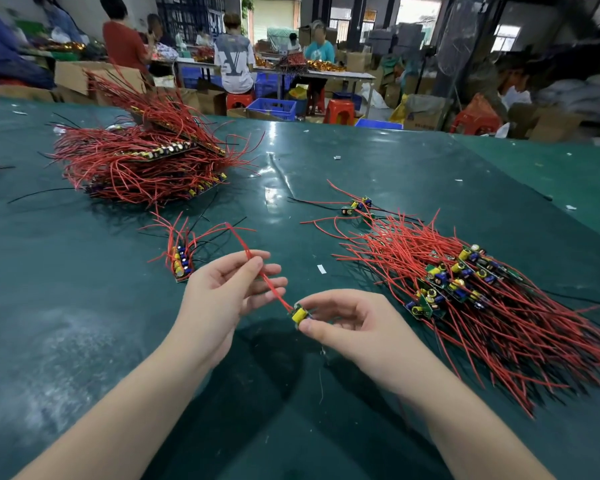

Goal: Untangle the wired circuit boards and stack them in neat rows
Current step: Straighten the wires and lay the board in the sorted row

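My right hand (pixel 352 323) pinches a small circuit board (pixel 300 315) with a yellow capacitor, just above the green table (pixel 84 341). Its red wires (pixel 253 263) run up and left through my left hand (pixel 222 289), whose thumb and fingers pinch them. A short row of stacked boards (pixel 181 265) lies just left of my left hand. A tangled heap of boards with red wires (pixel 465 289) lies on the right. A big stacked pile of boards (pixel 146 161) sits at the far left.
Two loose boards (pixel 355 205) lie beyond the tangled heap. Scraps of white paper (pixel 321 269) dot the table. Past the far edge, several people sit at benches among cardboard boxes, blue crates (pixel 272 107) and red stools.
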The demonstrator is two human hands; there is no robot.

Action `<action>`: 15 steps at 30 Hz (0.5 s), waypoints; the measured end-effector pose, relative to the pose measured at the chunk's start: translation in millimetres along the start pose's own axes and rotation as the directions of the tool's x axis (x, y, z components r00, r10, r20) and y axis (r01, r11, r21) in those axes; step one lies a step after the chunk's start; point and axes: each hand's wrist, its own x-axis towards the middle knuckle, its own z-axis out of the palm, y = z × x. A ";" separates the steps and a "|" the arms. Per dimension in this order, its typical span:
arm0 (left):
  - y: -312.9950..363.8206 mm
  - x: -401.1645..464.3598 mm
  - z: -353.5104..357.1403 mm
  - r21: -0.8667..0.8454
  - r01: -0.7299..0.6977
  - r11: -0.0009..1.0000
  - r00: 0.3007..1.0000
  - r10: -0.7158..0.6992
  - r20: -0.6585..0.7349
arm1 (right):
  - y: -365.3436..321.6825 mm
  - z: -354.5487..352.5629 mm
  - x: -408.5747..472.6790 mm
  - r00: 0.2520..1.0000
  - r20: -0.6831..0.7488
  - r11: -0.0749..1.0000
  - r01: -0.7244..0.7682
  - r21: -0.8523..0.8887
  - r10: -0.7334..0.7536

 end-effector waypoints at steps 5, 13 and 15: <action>6.0 1.0 1.1 -0.171 0.017 0.985 1.000 -0.020 -0.014 | -0.4 -7.2 -2.5 0.999 0.030 0.999 -0.013 0.047 0.011; 6.6 -0.7 5.9 -0.158 0.083 0.984 0.996 -0.086 -0.015 | 1.3 -7.1 -2.6 0.983 0.165 0.929 -0.135 0.344 0.082; 7.0 -0.1 4.5 -0.155 0.107 0.982 0.994 -0.110 -0.009 | 2.9 -8.6 -1.9 0.985 0.143 0.935 -0.134 0.327 0.091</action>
